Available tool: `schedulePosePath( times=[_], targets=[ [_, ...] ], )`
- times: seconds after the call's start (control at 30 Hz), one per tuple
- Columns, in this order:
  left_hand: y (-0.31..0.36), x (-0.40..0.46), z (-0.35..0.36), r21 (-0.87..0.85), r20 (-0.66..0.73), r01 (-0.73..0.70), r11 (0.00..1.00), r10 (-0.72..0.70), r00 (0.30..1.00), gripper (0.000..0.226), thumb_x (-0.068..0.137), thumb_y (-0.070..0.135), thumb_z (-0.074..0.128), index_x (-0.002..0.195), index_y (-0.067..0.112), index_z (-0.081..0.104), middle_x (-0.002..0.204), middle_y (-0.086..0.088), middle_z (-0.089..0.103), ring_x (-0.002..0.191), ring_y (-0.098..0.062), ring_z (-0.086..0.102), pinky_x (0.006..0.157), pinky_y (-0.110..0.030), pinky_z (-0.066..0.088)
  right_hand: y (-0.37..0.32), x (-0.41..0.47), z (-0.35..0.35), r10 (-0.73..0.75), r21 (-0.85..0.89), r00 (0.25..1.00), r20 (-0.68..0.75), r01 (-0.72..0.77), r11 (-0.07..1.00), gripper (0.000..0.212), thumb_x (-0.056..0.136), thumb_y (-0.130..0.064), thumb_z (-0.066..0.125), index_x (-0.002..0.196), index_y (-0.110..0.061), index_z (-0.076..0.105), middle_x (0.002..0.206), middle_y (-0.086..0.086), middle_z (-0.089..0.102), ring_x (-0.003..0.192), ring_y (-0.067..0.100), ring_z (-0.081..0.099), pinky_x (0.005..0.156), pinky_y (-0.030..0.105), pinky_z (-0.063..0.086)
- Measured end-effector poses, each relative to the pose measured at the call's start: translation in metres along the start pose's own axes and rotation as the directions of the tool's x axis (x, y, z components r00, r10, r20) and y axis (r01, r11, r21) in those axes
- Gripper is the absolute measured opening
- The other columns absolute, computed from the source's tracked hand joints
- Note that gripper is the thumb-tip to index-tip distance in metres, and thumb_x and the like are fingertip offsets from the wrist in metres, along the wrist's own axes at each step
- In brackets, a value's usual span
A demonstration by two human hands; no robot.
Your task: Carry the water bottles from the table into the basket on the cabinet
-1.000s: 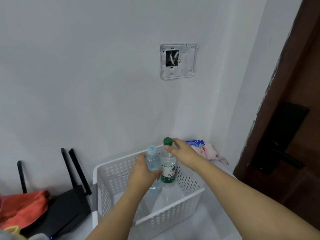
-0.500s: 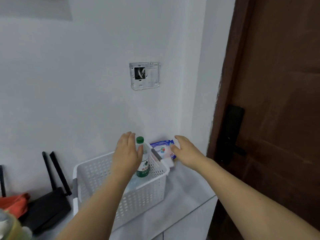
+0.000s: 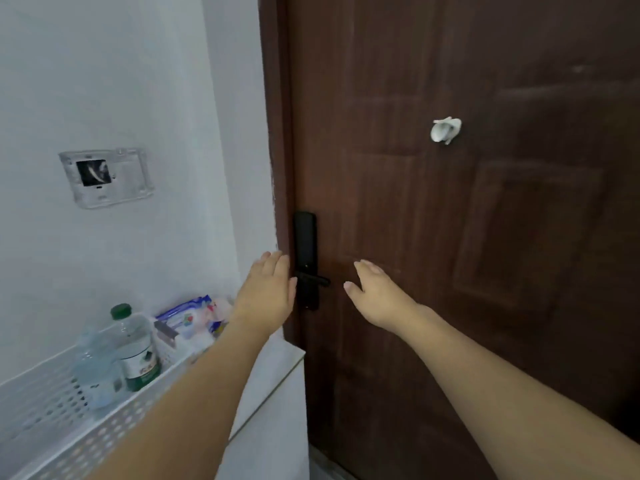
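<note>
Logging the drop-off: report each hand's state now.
Left hand: open, holding nothing.
Right hand: open, holding nothing.

The basket (image 3: 104, 441) is white perforated plastic, the bottles (image 3: 135, 348) clear glossy plastic, the door (image 3: 450, 237) dark matt wood grain.

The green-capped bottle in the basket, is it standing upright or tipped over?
Upright. The green-capped bottle stands in the white basket with its cap on top, beside a clear bottle. Both hands are off it.
</note>
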State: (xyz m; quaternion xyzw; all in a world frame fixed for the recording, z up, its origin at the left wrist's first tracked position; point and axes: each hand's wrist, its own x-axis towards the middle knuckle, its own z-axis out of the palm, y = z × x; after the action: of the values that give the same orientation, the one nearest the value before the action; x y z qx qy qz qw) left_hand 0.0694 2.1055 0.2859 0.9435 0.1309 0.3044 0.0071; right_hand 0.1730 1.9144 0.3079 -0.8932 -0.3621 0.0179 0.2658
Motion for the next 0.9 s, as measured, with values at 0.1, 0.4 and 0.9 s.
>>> schedulePosePath(
  times=[0.1,0.4,0.9],
  targets=[
    [0.054,0.017,0.011,-0.089,-0.002,-0.1,0.991,0.101,0.995,0.051,0.101,0.028,0.046,0.144,0.0,0.043,0.149,-0.017,0.042,0.141,-0.034,0.031,0.117,-0.041,0.026,0.034,-0.032,-0.031,0.11,-0.046,0.989,-0.102,-0.115,0.992,0.062,0.102,-0.038,0.036,0.152,-0.007,0.017,0.162,0.008,0.012,0.148,0.019,0.008,0.118,0.031,0.009],
    [0.232,0.024,0.019,-0.227,-0.094,-0.495,0.839,0.487,0.869,0.053,0.102,0.033,0.041,0.146,0.003,0.04,0.152,-0.012,0.04,0.145,-0.028,0.026,0.12,-0.04,0.015,0.109,-0.175,-0.114,0.427,-0.006,0.833,-0.351,-0.458,0.889,0.063,0.102,-0.039,0.036,0.153,-0.009,0.016,0.162,0.005,0.014,0.148,0.017,0.007,0.119,0.032,0.01],
    [0.561,-0.146,-0.104,-0.415,-0.545,-0.908,0.059,0.783,0.3,0.053,0.103,0.03,0.036,0.148,0.001,0.034,0.155,-0.015,0.034,0.145,-0.031,0.025,0.12,-0.044,0.017,0.107,-0.542,-0.195,0.678,0.097,0.235,-0.696,-0.905,0.413,0.062,0.102,-0.036,0.034,0.154,-0.009,0.012,0.163,0.005,0.006,0.148,0.015,0.003,0.117,0.029,0.004]
  ],
)
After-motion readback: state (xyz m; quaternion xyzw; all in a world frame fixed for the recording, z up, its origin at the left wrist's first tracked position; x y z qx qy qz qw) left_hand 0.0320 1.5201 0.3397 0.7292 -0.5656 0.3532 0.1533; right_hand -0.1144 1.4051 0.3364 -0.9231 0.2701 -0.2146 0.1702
